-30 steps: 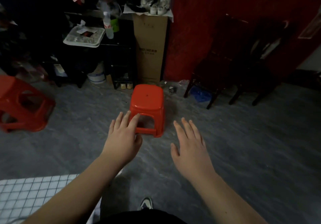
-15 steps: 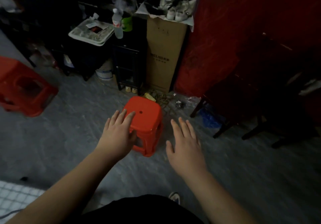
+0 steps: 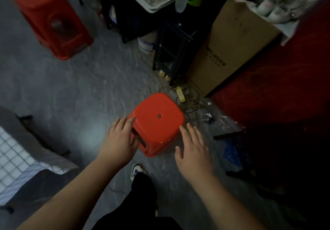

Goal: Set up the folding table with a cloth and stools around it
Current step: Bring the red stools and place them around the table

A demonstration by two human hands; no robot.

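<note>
A small red plastic stool (image 3: 158, 120) stands upright on the grey floor in the middle of the view, its square seat with a centre hole facing up. My left hand (image 3: 120, 141) is open at the stool's left side, fingertips touching the seat's edge. My right hand (image 3: 193, 151) is open at the stool's near right corner, fingers spread, just short of it or brushing it. A second red stool (image 3: 51, 24) stands at the upper left. The white checked cloth (image 3: 16, 165) hangs over the table's corner at the lower left.
Behind the stool lie a tangle of cord with a yellow piece (image 3: 180, 94), a cardboard box (image 3: 230, 47), a dark stand (image 3: 171, 51) and a white bucket (image 3: 146, 42). Dark chair legs (image 3: 232, 135) and a red wall are at the right. My shoe (image 3: 136, 171) is below.
I have stepped closer, and the view tilts further down over the stool. Both hands have reached forward and now flank the stool. The clothed table corner has come back into view at the left.
</note>
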